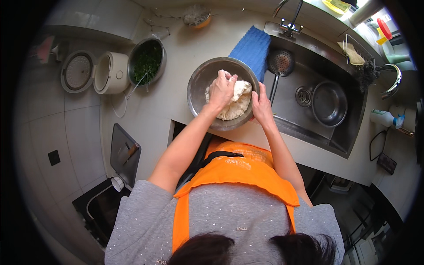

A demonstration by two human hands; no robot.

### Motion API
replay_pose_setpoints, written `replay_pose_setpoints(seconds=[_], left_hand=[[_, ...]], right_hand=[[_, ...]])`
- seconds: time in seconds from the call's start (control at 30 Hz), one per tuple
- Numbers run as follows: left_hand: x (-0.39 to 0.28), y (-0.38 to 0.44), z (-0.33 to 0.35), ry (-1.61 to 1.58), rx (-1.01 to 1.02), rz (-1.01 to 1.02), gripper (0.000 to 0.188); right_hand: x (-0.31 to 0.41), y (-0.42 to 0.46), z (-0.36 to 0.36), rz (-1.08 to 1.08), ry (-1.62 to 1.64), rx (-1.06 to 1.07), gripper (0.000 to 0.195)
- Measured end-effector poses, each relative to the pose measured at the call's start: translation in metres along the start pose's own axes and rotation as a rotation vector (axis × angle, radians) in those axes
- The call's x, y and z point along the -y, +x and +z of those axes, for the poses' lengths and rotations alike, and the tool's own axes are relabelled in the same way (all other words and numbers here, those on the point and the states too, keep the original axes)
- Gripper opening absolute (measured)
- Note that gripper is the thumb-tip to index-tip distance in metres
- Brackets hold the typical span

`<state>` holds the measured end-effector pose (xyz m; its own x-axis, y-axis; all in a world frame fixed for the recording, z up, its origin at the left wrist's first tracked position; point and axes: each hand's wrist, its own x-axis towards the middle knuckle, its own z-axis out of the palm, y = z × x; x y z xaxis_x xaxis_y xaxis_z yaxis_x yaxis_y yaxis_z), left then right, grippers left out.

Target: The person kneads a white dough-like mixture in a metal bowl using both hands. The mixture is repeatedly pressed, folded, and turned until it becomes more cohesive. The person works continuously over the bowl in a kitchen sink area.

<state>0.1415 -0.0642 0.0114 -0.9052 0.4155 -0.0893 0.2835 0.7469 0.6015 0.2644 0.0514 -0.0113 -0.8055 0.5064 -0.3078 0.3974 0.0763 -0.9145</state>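
A round metal mixing bowl [202, 74] stands near the counter's front edge, overlapping the end of a blue cloth [253, 46]. Inside it lies a lump of pale, rough dough [233, 111]. My left hand [223, 87] is in the bowl with its fingers bent on the dough, a fold of which rises beside them; white flour or dough sticks to the fingertips. My right hand [262, 104] grips the bowl's right rim from outside, and part of its fingers is hidden by the wall.
To the right, a steel sink [303, 127] holds a skimmer [281, 61] and a metal basin [329, 104]. At the left are a bowl of chopped greens [145, 61], with utensils leaning out, and an open white cooker [109, 73]. A small orange bowl [202, 23] stands at the back.
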Motion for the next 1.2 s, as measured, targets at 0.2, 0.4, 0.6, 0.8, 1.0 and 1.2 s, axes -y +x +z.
replay_pose_setpoints(seconds=[0.2, 0.4, 0.6, 0.8, 1.0, 1.2], left_hand=[[0.023, -0.019, 0.052, 0.383, -0.308, 0.336, 0.031], [0.041, 0.035, 0.056, 0.345, -0.207, 0.191, 0.035], [0.037, 0.064, 0.037, 0.186, 0.093, -0.025, 0.046], [0.005, 0.047, -0.019, 0.217, 0.391, 0.046, 0.049], [0.022, -0.052, -0.008, 0.387, -0.001, 0.446, 0.034], [0.039, -0.030, 0.013, 0.399, -0.011, 0.455, 0.025]], right_hand=[[0.003, -0.003, -0.003, 0.006, 0.013, -0.002, 0.042], [0.001, -0.008, -0.002, -0.008, 0.033, 0.004, 0.045], [-0.010, -0.005, 0.011, 0.006, 0.126, 0.008, 0.047], [-0.010, -0.003, 0.017, 0.037, 0.191, -0.047, 0.046], [-0.012, -0.006, 0.019, 0.031, 0.142, -0.049, 0.047], [-0.005, -0.012, 0.017, 0.004, 0.081, 0.024, 0.048]])
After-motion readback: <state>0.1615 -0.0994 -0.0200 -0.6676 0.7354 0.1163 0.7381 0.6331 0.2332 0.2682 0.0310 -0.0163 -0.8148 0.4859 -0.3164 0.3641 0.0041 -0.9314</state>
